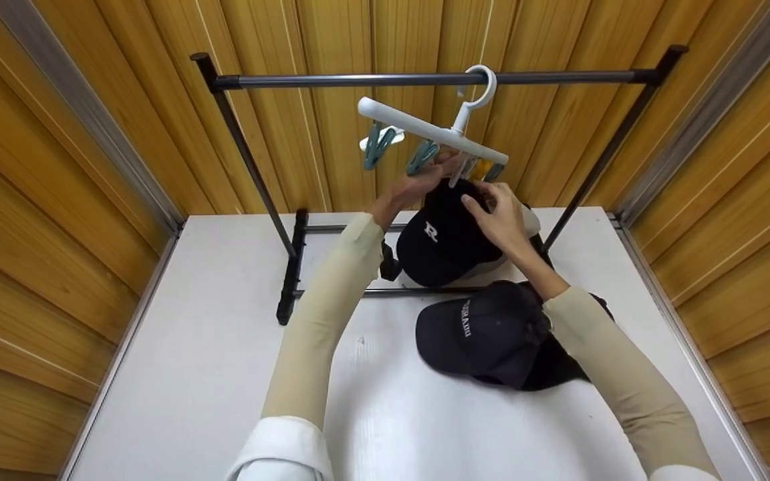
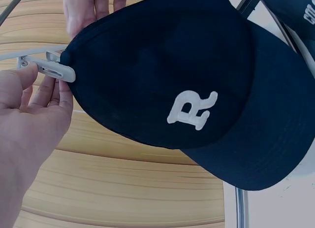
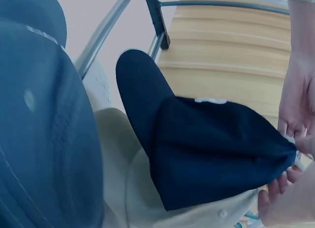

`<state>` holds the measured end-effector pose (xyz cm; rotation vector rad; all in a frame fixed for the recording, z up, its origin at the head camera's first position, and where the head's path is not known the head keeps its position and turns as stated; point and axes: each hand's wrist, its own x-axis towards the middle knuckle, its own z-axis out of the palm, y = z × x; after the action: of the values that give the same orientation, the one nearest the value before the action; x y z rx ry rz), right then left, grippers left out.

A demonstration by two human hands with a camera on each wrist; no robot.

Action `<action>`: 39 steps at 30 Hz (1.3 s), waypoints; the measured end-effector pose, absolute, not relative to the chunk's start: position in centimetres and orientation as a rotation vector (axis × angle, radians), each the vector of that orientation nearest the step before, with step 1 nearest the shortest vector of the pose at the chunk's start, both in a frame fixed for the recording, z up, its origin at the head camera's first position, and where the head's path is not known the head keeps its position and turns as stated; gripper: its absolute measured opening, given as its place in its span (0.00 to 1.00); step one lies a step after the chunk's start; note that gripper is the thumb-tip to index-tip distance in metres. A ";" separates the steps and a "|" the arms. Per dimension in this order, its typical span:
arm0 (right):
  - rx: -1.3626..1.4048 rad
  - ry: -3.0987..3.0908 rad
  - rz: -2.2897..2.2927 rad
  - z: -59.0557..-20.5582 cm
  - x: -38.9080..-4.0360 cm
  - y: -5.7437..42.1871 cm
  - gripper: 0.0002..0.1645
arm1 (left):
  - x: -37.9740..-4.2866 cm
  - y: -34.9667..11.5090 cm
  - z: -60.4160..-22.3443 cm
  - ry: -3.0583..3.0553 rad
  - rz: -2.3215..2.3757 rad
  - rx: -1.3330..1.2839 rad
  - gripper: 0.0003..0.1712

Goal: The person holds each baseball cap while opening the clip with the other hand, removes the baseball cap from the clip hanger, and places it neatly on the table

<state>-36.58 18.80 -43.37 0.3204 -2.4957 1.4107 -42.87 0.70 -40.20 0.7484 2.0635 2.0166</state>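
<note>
A black cap [image 1: 448, 234] with a white letter R hangs by the top of its crown, brim downward, under a white clip hanger [image 1: 435, 131]. In the left wrist view, my left hand [image 2: 37, 114] pinches a pale clip [image 2: 60, 71] between thumb and fingers, its end on the crown's top. My right hand [image 1: 502, 217] holds the crown near the same spot; its fingers [image 3: 281, 182] lie along the fabric in the right wrist view. Green clips [image 1: 378, 145] hang from the hanger's left half. The hanger's hook sits over the dark rail [image 1: 358, 80].
A dark cap [image 1: 485, 331] with white lettering lies on the white tabletop [image 1: 211, 374], in front of the rack, overlapping another black item. Behind the hanging cap is a beige cap [image 3: 123, 169]. Wood-panelled walls [image 1: 37, 200] enclose the sides and back.
</note>
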 end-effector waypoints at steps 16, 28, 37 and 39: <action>0.342 -2.614 1.512 -42.7 -38.1 18.3 0.19 | -42.3 0.8 -39.9 1.942 2.126 0.739 0.05; 0.234 -2.747 1.335 -43.3 -36.3 17.4 0.22 | -42.3 0.7 -40.3 2.079 2.031 0.790 0.23; 0.277 -2.746 1.220 -42.6 -35.6 17.1 0.18 | -42.3 0.2 -40.3 2.169 1.896 0.617 0.32; 0.294 -2.739 1.221 -42.4 -35.5 17.1 0.18 | -42.3 -0.1 -40.2 2.290 1.806 0.696 0.32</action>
<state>-35.54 17.06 -42.41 0.2941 -2.7395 1.2207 -42.27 -0.14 -40.19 0.6964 2.2903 1.8060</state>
